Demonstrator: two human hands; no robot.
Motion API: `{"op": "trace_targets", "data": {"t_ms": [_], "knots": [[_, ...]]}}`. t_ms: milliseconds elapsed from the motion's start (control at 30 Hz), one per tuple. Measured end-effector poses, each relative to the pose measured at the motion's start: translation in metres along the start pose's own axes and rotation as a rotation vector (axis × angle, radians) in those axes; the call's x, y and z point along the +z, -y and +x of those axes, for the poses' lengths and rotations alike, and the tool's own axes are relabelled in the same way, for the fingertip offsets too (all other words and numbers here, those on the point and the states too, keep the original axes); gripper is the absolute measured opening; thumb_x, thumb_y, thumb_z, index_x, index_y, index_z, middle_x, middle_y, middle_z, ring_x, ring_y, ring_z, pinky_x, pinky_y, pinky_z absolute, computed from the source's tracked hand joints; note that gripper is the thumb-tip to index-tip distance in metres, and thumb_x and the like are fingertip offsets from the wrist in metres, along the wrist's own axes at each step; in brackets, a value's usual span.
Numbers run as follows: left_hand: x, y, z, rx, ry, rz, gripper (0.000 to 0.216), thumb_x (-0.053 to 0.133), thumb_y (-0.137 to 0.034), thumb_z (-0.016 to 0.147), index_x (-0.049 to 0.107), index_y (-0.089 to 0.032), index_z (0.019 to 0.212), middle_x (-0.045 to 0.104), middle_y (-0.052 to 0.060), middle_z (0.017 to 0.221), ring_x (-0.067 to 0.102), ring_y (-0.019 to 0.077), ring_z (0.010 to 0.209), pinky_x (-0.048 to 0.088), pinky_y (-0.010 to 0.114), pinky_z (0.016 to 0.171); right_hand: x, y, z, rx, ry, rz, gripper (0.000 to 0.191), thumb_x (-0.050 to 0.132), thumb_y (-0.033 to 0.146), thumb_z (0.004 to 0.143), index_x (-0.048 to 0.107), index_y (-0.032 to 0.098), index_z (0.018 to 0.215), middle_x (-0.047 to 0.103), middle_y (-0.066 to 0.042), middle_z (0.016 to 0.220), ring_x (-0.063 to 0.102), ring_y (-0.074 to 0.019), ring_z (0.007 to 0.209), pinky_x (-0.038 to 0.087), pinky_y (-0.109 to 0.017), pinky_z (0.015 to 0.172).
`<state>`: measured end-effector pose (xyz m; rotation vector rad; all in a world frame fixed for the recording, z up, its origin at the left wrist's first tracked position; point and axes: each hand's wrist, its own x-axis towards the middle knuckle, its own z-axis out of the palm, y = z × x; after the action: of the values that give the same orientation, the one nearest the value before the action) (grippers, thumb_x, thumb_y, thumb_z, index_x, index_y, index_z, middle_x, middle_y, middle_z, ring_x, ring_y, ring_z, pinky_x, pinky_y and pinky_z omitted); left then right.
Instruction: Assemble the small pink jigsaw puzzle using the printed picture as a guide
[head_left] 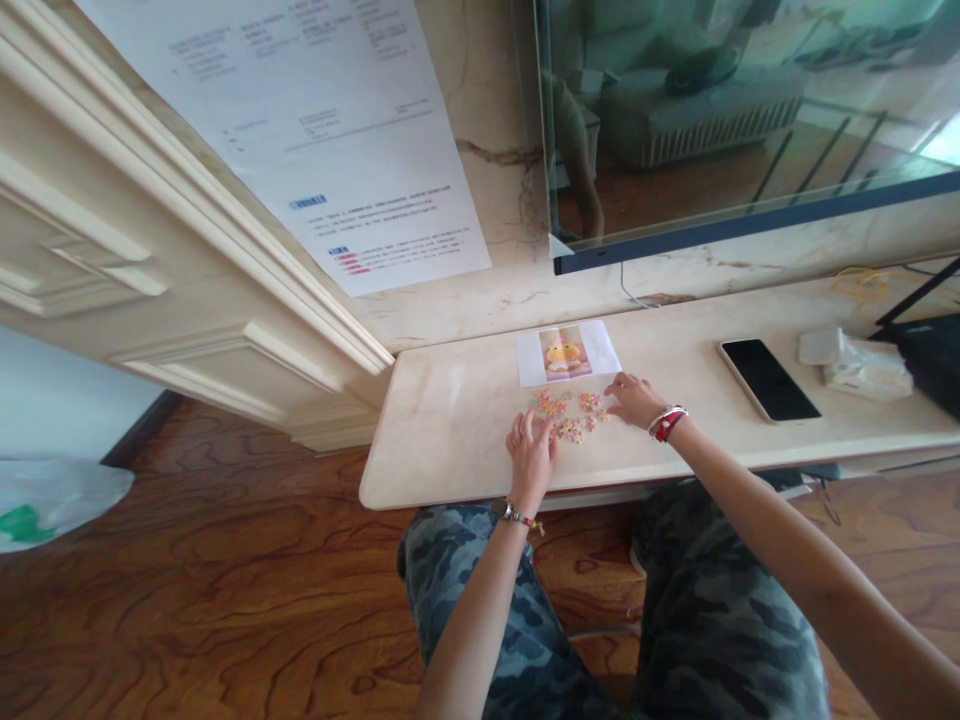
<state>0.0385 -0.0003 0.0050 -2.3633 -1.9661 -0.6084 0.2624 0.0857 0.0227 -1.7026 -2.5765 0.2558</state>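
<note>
Soft, even daylight brightens the pale desk, where the left hand and right hand cast faint shadows. The glass panel above mirrors furniture. Wide-angle distortion bends the wall moulding at frame left; poster text blurs.

1. The left hand lies flat on the marble shelf, fingertips touching the loose puzzle pieces.
2. The right hand rests on the pieces' right edge, fingers spread.
3. A reference picture lies just behind the pieces.
4. A black phone lies well to the right, near crumpled tissue.
5. A printed sheet hangs on the wall above.
</note>
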Motion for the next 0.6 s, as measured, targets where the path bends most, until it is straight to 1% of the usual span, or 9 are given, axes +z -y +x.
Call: {"op": "trace_targets", "data": {"t_ms": [133,233,400,500,600], "knots": [[-0.002,0.002,-0.002,-0.014,-0.009,0.005,0.03,0.043,-0.026,0.08,0.052,-0.023,0.109,0.036,0.009,0.126,0.028,0.0266,0.119,0.03,0.045,0.094,0.011,0.02,0.013,-0.009,0.041,-0.021,0.03,0.047,0.031,0.079,0.055,0.021,0.105,0.049,-0.011,0.102,0.046,-0.0211,0.097,0.038,-0.033,0.078],[-0.003,0.004,-0.003,-0.027,-0.011,0.003,0.03,0.043,-0.026,0.08,0.053,-0.023,0.108,0.036,0.01,0.126,0.028,0.0268,0.119,0.03,0.044,0.094,0.011,0.026,0.017,-0.014,0.045,-0.02,0.029,0.044,0.03,0.08,0.054,0.021,0.106,0.049,-0.01,0.103,0.046,-0.0205,0.096,0.038,-0.032,0.077],[-0.004,0.006,-0.004,-0.031,-0.005,-0.023,0.031,0.042,-0.026,0.081,0.052,-0.025,0.11,0.036,0.01,0.126,0.027,0.0267,0.119,0.029,0.045,0.094,0.005,0.02,0.001,0.042,0.01,-0.029,0.03,0.045,0.032,0.08,0.054,0.021,0.106,0.048,-0.01,0.104,0.046,-0.0212,0.096,0.038,-0.032,0.076],[-0.002,0.006,-0.003,-0.019,-0.006,-0.037,0.031,0.042,-0.024,0.08,0.053,-0.025,0.109,0.035,0.01,0.126,0.027,0.0267,0.119,0.029,0.045,0.094,0.003,0.019,-0.011,0.053,0.051,-0.055,0.03,0.046,0.035,0.079,0.055,0.021,0.104,0.049,-0.01,0.103,0.049,-0.0215,0.093,0.038,-0.033,0.074],[0.001,0.003,0.0,-0.012,-0.011,-0.049,0.031,0.043,-0.021,0.08,0.054,-0.026,0.108,0.034,0.008,0.127,0.027,0.0266,0.12,0.029,0.045,0.095,0.005,0.025,-0.011,0.041,0.067,-0.068,0.029,0.043,0.034,0.081,0.055,0.021,0.105,0.05,-0.01,0.102,0.05,-0.021,0.089,0.039,-0.032,0.072]]}}
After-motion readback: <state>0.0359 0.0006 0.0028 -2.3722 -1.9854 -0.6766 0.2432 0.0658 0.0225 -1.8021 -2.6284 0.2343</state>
